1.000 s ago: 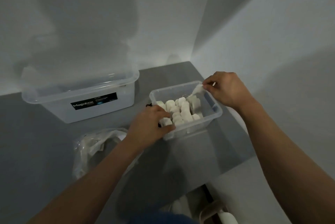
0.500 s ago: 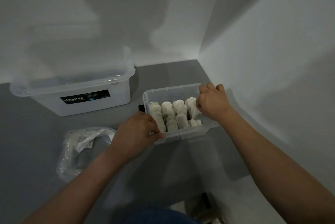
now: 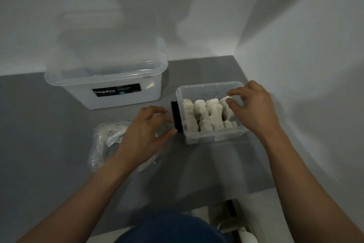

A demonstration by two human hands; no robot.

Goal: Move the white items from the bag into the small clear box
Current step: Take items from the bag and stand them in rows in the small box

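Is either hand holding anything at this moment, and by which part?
The left hand holds nothing and is above the bag. The right hand touches the top of the rightmost white item in the small clear box; a real grip cannot be told.

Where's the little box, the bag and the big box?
small clear box (image 3: 214, 136), head view, its front wall.
bag (image 3: 103, 144), head view, its crumpled left side.
big box (image 3: 118, 102), head view, front wall below label.

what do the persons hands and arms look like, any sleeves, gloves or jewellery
Both are bare. The left hand and right hand wear no gloves, and no sleeve, watch, bracelet or ring shows on either arm in this dim view. The only clothing visible is a dark blue garment at the bottom edge.
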